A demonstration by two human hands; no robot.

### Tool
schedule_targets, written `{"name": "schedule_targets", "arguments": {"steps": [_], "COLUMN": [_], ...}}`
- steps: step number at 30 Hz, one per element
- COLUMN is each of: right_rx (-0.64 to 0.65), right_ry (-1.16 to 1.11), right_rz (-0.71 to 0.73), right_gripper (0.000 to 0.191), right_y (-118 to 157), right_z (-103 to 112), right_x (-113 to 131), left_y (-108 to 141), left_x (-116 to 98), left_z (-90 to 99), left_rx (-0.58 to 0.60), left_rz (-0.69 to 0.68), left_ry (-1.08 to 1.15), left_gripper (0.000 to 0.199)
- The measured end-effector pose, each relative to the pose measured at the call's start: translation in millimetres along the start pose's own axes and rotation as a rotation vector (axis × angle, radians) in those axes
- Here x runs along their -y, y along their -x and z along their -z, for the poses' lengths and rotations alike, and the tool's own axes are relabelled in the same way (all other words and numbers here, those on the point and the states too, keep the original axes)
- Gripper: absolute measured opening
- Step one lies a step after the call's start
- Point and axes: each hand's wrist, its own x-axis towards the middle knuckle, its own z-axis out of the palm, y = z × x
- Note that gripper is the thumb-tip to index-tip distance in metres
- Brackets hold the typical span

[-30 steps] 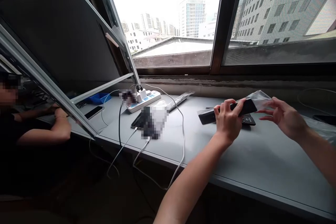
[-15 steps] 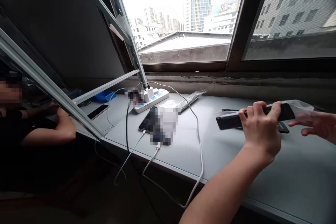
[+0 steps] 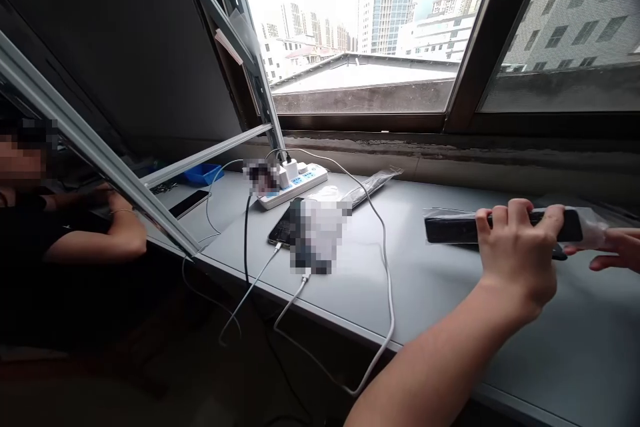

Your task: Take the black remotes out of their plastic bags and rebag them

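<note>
A long black device (image 3: 450,229), shaped like a remote control, lies level inside a clear plastic sleeve (image 3: 593,230) above the table. My left hand (image 3: 520,260) is closed over its middle from above, thumb and fingers wrapped round it. At the sleeve's right end, my right hand (image 3: 623,247) pinches the loose plastic; its other fingers are spread, and part of it lies beyond the picture's edge. Beneath, another dark object (image 3: 560,253) rests on the table, mostly hidden by the held device and my left hand.
On the grey table (image 3: 360,293) stand a white power strip (image 3: 315,177), a phone (image 3: 283,227) on a cable, a blurred-out item and a plastic-wrapped piece (image 3: 375,187). White cables loop over the front edge. Left are a metal frame (image 3: 100,147), blue tray (image 3: 203,173), another phone (image 3: 190,203) and a seated person (image 3: 95,240).
Both hands and the sleeved device now appear farther right in view, and the device has turned more level. The dark object beneath is more covered. The whole view has shifted slightly.
</note>
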Motion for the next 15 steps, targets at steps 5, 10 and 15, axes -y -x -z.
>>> {"name": "schedule_targets", "arguments": {"steps": [5,10,15], "right_rx": [0.053,0.127,0.136], "right_ry": [-0.047,-0.13,-0.218], "right_rz": [-0.045,-0.018,0.029], "right_gripper": [0.04,0.036,0.034], "right_y": [3.9,11.4,17.3], "right_z": [-4.4,-14.8,-15.8], "right_x": [21.9,34.6,47.1], "left_y": [-5.7,-13.8,-24.0], "left_x": [5.1,12.4,21.6], "left_z": [-2.6,-0.5,8.2], "left_rx": [-0.01,-0.004,0.029], "left_rz": [-0.03,-0.072,-0.25], "left_ry": [-0.072,-0.17,-0.205], "left_gripper": [0.041,0.043,0.041]}}
